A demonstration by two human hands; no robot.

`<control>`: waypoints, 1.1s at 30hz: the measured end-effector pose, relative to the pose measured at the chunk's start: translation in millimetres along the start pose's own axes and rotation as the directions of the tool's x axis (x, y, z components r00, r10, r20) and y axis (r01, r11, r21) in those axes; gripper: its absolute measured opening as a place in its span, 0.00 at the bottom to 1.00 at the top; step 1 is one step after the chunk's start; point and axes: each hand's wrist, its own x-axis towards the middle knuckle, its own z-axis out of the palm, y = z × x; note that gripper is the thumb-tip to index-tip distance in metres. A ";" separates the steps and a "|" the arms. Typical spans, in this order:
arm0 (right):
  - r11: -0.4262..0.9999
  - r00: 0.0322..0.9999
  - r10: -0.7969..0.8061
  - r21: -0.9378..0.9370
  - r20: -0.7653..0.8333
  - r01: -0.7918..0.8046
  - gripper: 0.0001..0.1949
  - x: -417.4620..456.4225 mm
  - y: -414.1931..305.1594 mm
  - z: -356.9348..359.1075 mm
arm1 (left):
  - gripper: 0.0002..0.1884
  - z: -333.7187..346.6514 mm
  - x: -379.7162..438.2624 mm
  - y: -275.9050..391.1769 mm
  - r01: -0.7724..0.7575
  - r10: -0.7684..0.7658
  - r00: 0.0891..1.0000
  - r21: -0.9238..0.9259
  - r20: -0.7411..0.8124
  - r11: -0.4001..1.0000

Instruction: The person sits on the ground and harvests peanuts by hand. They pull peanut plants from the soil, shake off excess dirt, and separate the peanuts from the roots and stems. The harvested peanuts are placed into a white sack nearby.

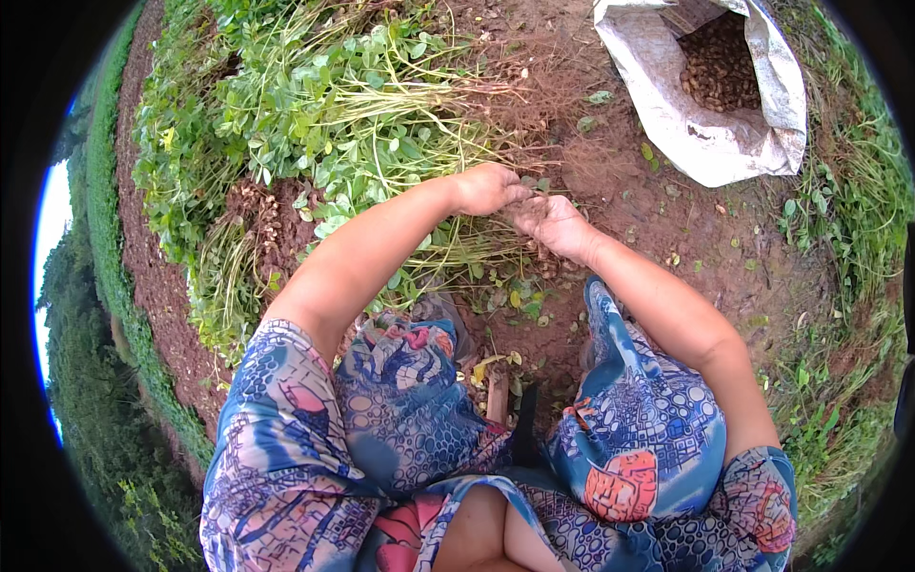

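Observation:
My left hand (490,189) and my right hand (556,223) meet in front of me, fingertips touching or nearly so. Their fingers are curled, and whatever may be between them is too small or hidden to make out. Just beneath lie the stems and roots of uprooted peanut plants (465,247), with several pods by the roots under my right wrist. Beyond my left hand spreads a heap of leafy peanut plants (307,107), their thin roots (550,121) pointing right. At the upper right a white woven sack (715,150) gapes, showing a mass of peanuts (722,68) inside.
Damp brown soil (722,264) with scattered leaves lies right of my hands. A small wooden piece (498,397) shows between my knees. More pulled plants with pods (250,214) rest at the left. Green plants (851,207) line the right side; a crop row (107,214) curves along the far left.

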 end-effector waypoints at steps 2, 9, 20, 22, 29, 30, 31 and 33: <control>0.948 0.998 0.055 -0.315 0.042 -0.039 0.15 -16.3 -19.1 1.2 | 0.18 -2.7 -3.4 -1.5 -0.031 0.057 0.991 0.208 -0.123 0.978; 0.722 0.867 -0.339 -0.692 -0.364 -0.008 0.17 -64.1 -64.1 -36.4 | 0.13 -51.6 31.4 -32.7 0.324 0.008 0.897 0.668 -0.442 0.670; -0.005 0.370 -0.928 -0.987 -0.055 -0.160 0.09 -58.8 -143.8 -171.4 | 0.27 28.2 -19.5 10.8 -0.164 0.504 0.851 0.840 -0.144 0.518; 0.438 0.587 -0.769 -0.878 -0.254 0.194 0.07 -59.6 -115.1 -108.9 | 0.26 55.0 -35.3 12.6 -0.314 0.545 0.838 0.801 -0.018 0.509; 0.790 0.996 0.082 -0.612 0.027 -0.048 0.19 -21.9 11.8 -30.8 | 0.22 81.1 -13.3 10.6 -0.099 0.077 0.995 0.505 0.065 0.857; 0.802 0.986 0.027 -0.584 -0.167 -0.121 0.22 -9.6 29.6 -36.7 | 0.18 76.7 -11.7 8.0 -0.161 0.167 0.986 0.419 0.022 0.893; 0.871 0.980 0.040 -0.474 -0.193 -0.129 0.22 -3.4 32.2 -46.6 | 0.19 68.2 -18.2 7.5 -0.223 0.243 0.970 0.361 -0.008 0.905; 0.950 0.965 -0.060 -0.310 -0.255 -0.023 0.23 7.0 52.1 -59.5 | 0.18 70.2 -25.1 -3.3 -0.344 0.405 0.896 0.290 -0.184 0.893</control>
